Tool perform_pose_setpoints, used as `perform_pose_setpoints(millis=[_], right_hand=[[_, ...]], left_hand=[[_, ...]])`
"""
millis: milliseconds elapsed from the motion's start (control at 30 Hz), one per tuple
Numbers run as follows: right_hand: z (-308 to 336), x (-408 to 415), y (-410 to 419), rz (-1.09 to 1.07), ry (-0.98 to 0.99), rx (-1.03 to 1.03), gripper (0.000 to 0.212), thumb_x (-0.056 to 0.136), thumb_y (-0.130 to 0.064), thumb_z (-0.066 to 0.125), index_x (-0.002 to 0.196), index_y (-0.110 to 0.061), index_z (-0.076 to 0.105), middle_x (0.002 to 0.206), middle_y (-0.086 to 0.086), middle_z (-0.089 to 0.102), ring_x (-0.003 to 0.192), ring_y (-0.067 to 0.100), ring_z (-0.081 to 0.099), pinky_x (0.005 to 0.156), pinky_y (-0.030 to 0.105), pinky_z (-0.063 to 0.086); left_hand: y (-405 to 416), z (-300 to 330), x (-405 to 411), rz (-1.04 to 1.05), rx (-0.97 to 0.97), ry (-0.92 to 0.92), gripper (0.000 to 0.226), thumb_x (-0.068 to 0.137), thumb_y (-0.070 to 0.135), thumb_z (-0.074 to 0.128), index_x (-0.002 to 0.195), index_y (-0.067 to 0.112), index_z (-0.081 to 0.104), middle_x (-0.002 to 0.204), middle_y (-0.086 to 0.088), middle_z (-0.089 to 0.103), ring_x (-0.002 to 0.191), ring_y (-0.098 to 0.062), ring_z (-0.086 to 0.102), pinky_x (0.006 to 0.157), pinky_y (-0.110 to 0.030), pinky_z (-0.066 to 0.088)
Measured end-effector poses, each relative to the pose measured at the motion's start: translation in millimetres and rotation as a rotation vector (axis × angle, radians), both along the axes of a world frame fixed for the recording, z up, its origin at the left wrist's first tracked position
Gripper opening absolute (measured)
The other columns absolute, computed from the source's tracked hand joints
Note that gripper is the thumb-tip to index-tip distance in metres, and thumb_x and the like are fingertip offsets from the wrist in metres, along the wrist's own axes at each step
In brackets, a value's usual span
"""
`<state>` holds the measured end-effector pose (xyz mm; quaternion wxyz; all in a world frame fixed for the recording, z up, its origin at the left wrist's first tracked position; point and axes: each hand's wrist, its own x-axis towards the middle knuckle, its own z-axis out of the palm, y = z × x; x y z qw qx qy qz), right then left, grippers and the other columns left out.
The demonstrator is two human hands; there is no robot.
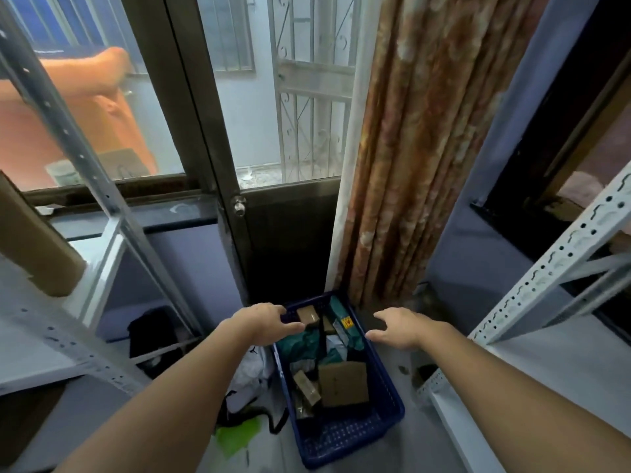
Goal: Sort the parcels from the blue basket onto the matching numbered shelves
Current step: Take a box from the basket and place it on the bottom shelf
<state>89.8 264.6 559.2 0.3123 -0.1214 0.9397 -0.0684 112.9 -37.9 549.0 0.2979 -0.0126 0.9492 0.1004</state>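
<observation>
Head view: blue basket (386, 397) on the floor, between two white metal shelf racks. Contents: flat cardboard parcel (343, 384), small brown box (308, 315), teal mailer bags (300, 346). Left hand (264, 322) above the basket's far left rim, grip loose, holding nothing. Right hand (403, 327) just beside the right rim, grip wide, fingers spread.

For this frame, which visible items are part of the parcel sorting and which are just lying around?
Part of the job: blue basket, flat cardboard parcel, small brown box, green mailer, left shelf, right shelf.

Lying about: curtain, black bag, white bag.
</observation>
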Motion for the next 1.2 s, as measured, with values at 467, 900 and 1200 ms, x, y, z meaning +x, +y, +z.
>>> perform_pose_setpoints(millis=[467,900,1200], right_hand=[[-110,-71,6,-0.120,-0.204,0.065,0.082,0.095,-0.068,0.045,0.159,-0.020,0.026,0.164,0.005,0.028,0.147,0.027,0.033,0.115,0.041,0.034],[-430,-145,33,-0.090,-0.280,0.057,0.075,0.100,-0.060,0.043,0.159,-0.017,0.026,0.162,0.009,0.031,0.145,0.029,0.035,0.114,0.041,0.035],[-724,-162,47,-0.420,-0.291,-0.062,0.056,0.102,-0.045,0.050,0.143,-0.007,0.047,0.142,0.012,0.054,0.125,0.029,0.054,0.102,0.036,0.047]], left_hand=[[9,-96,-108,-0.138,-0.015,-0.195,0.102,0.084,0.087,0.036,0.159,0.019,0.030,0.163,-0.005,0.034,0.147,-0.026,0.037,0.116,-0.041,0.036],[66,-404,-166,-0.110,-0.022,-0.208,0.097,0.088,0.084,0.035,0.159,0.017,0.030,0.163,-0.006,0.034,0.147,-0.026,0.037,0.117,-0.043,0.034],[87,-696,-186,0.060,0.033,-0.356,0.120,0.081,0.091,0.029,0.162,0.006,0.006,0.162,-0.017,0.033,0.138,-0.035,0.046,0.111,-0.040,0.041]])
